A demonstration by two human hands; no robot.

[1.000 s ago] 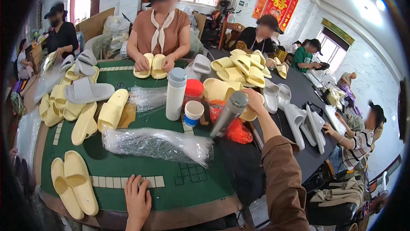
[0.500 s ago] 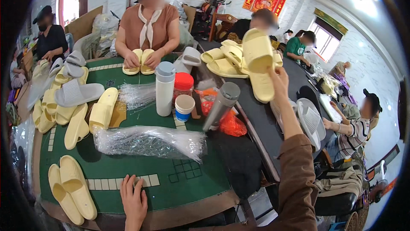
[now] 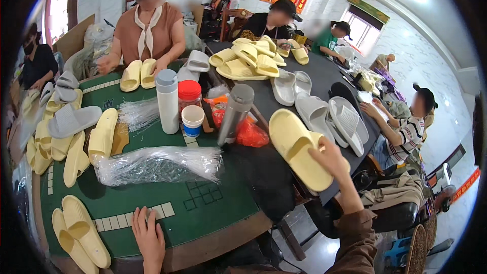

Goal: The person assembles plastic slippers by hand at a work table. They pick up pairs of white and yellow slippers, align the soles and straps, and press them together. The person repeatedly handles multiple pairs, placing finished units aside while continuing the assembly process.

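Note:
My right hand (image 3: 328, 157) grips a yellow slipper (image 3: 290, 128) beside the dark table's near edge, fingers over its strap. Some yellow shows behind my fingers, so I cannot tell whether a second slipper is there. My left hand (image 3: 148, 231) rests open on the green tabletop (image 3: 233, 213), fingers stretched across a printed row of white tiles. Left of it lies a pair of yellow slippers (image 3: 83, 228). A bundle of clear plastic strands (image 3: 160, 165) in a wrapper lies beyond my left hand.
A white bottle (image 3: 167, 101), a paper cup (image 3: 193, 120), a red-lidded jar (image 3: 189, 96) and a grey tumbler (image 3: 237, 114) stand mid-table. Yellow slippers (image 3: 248, 61) and grey slippers (image 3: 312, 109) lie on the dark table (image 3: 264, 104). Across from me a person (image 3: 147, 30) handles slippers; others sit along the right.
My right hand has come down and nearer with the yellow slipper, from raised above the dark table. My view has shifted right. The person opposite has taken one hand off the slippers.

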